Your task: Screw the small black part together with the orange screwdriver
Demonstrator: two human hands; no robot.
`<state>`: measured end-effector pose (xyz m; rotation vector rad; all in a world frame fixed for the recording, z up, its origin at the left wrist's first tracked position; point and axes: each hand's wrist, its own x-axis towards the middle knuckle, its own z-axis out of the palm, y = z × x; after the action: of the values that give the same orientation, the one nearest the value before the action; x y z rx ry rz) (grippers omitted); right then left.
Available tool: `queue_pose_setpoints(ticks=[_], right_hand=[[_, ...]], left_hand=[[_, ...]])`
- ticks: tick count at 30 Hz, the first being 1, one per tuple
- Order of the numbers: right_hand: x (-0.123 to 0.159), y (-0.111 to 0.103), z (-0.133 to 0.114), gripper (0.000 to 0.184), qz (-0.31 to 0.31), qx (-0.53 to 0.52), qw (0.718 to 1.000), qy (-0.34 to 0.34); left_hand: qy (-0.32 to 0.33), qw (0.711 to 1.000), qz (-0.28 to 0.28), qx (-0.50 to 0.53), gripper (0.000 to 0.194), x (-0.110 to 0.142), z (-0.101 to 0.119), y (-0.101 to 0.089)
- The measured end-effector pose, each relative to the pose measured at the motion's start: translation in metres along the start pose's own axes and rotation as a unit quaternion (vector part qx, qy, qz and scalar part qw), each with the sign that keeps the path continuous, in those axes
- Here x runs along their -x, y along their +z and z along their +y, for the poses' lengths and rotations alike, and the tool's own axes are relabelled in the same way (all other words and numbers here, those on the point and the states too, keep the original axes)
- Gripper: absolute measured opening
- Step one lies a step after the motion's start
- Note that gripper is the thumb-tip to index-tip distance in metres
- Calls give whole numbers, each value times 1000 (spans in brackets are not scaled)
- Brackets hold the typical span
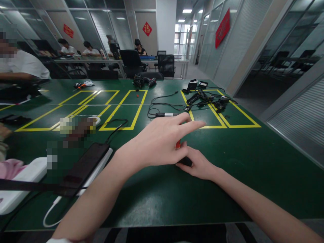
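Note:
In the middle of the head view my left hand (159, 140) reaches across in front of my right hand (201, 163). Its index finger points out to the right, another finger is bent, and the thumb lies against a small black object (186, 161). An orange-red part (178, 144) shows in the gap between left thumb and index finger; whether it belongs to the black piece I cannot tell. The fingers of my right hand are closed round the black object from the right. Most of it is hidden by both hands.
Beyond my hands lie a black cable (162, 107) and a pile of black parts (207, 99). To the left are a phone (86, 165) with cables and a white power strip (27, 179). A power drill (150, 82) is at the table's far edge. A person (22, 64) sits at left.

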<state>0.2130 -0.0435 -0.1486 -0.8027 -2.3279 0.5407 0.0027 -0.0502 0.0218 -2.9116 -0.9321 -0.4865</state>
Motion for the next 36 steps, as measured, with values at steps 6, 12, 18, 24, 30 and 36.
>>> queue_pose_setpoints(ticks=[6,12,18,24,30,36], right_hand=[[-1,0,0,39,-2,2,1000,2],[0,-1,0,41,-5,-1,1000,6],[-1,0,0,35,-4,4,1000,11],[1,0,1,31,3,5,1000,1],[0,-1,-1,38,-6,-5,1000,5],[0,-1,0,39,-9,-2,1000,8]], left_hand=[[-4,1000,-3,8,61,1,1,-2],[6,1000,0,14,60,1,0,-1],[8,1000,-2,13,64,1,0,0],[9,1000,-4,19,61,1,1,-1],[3,1000,4,20,64,1,1,-1],[8,1000,4,16,63,1,1,-1]])
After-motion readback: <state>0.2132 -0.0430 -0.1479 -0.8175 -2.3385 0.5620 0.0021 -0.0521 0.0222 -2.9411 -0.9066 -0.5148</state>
